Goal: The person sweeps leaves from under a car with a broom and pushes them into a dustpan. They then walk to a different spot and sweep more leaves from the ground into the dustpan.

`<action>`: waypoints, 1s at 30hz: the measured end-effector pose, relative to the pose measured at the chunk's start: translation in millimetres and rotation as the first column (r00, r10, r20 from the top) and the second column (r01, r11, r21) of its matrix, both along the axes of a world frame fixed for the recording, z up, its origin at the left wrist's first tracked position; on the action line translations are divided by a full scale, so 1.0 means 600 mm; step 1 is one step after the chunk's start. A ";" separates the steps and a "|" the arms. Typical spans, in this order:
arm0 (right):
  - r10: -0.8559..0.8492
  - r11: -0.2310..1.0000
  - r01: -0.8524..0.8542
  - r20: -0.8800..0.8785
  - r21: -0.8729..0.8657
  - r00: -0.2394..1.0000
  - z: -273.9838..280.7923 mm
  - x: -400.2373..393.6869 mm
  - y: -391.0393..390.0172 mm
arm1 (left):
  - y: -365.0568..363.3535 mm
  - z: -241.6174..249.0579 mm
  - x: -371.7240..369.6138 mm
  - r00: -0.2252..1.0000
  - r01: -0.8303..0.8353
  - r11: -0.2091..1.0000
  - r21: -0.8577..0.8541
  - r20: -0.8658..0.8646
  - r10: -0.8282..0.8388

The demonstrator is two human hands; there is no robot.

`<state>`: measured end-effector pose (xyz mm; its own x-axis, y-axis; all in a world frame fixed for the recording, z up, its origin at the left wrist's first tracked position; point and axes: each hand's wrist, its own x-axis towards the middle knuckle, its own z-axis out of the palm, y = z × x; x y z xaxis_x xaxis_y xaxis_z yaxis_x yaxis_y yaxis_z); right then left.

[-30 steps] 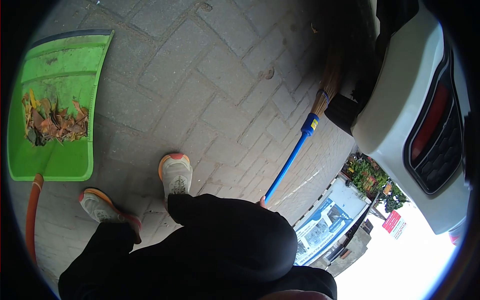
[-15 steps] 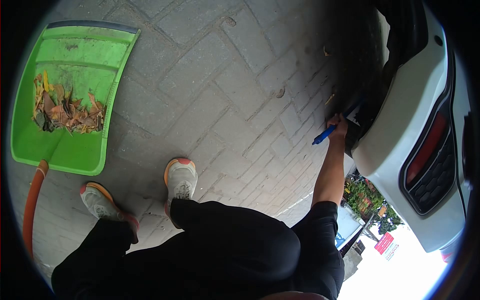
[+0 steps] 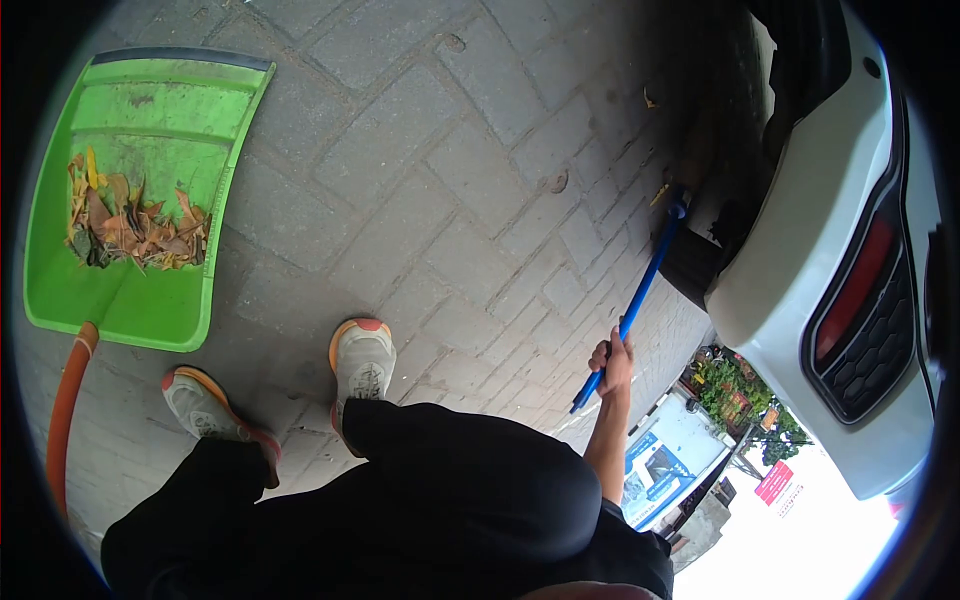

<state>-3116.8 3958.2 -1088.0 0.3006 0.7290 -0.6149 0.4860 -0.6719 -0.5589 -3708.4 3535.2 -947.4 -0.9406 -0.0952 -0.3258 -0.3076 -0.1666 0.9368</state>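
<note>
Outdoor paved driveway: brick pavers (image 3: 430,190), parked white car (image 3: 800,250).

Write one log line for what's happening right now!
right hand: grips blue broom handle | broom head: under white car | left hand: unseen | green dustpan: holds leaves

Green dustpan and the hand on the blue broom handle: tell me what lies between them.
In the head view, between the green dustpan and the right hand lie bare paving bricks and the person's right shoe.

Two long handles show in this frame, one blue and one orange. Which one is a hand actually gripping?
The blue broom handle: the right hand is closed around its lower part. The orange handle runs from the green dustpan with no hand visible on it.
</note>
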 end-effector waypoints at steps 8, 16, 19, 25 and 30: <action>-0.355 0.930 0.355 -0.020 0.090 0.935 -0.004 -0.022 -0.295 | -0.024 0.000 -0.035 0.903 0.361 0.894 0.265 0.141 -0.406; -0.192 0.960 0.242 -0.297 0.141 0.935 -0.070 -0.064 0.230 | -0.065 0.019 -0.018 0.947 0.269 0.917 0.295 0.090 -0.307; -0.163 0.978 0.194 -0.291 0.080 0.943 -0.061 -0.085 0.413 | -0.077 0.021 -0.004 0.999 0.005 0.922 0.388 0.036 -0.020; -0.109 0.994 0.105 -0.247 -0.029 0.963 -0.057 -0.156 0.378 | -0.075 0.033 0.007 0.985 0.150 0.942 0.302 0.033 -0.167; 0.013 0.997 -0.012 0.013 -0.071 1.000 -0.061 -0.096 0.110 | -0.085 0.020 -0.006 0.994 0.111 0.969 0.219 -0.005 -0.113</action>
